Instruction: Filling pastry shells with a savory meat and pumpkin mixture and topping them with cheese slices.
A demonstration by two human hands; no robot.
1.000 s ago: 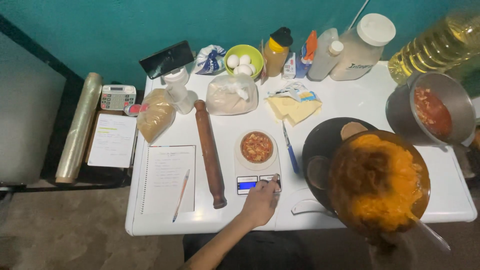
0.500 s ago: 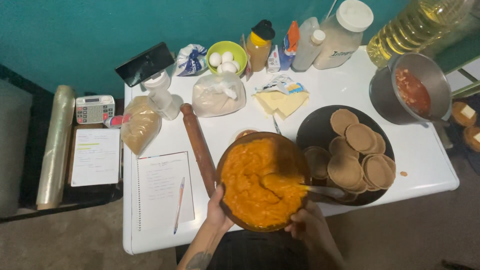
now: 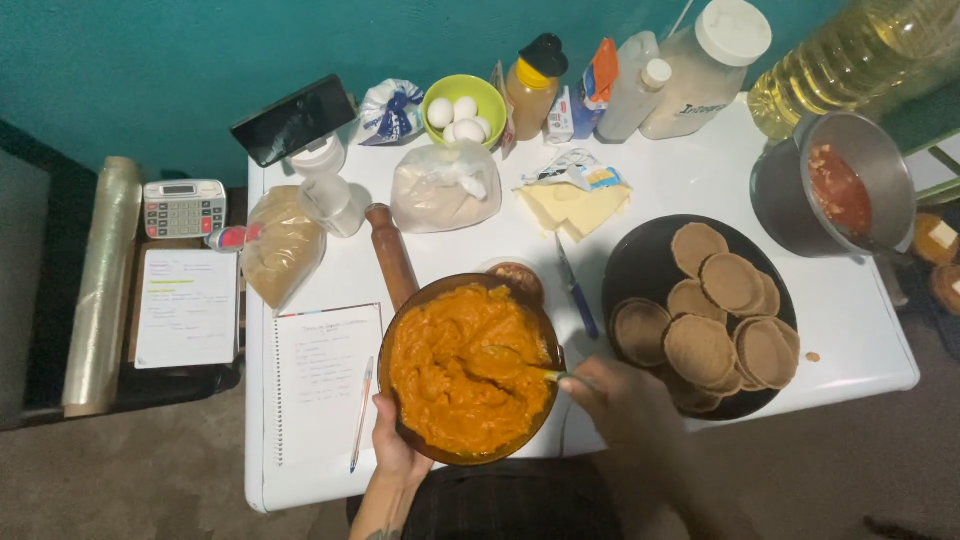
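We saw white table (image 3: 700,190), crowded. Brown bowl (image 3: 470,368) of orange mash sat at near edge, over rolling pin (image 3: 392,256) end. Black plate (image 3: 640,265) of round brown discs just right of bowl. Left hand (image 3: 398,452) cupped bowl rim from below. Right hand (image 3: 620,400), blurred, pinched spoon (image 3: 520,366) sunk in mash.

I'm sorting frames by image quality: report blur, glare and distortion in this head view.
Head view: the right hand is motion-smeared, while the left hand and the bowl of orange mash are sharp; the oil bottle at the corner looks stretched by the wide lens; soft glare on the white table; lighting even, shadows faint.
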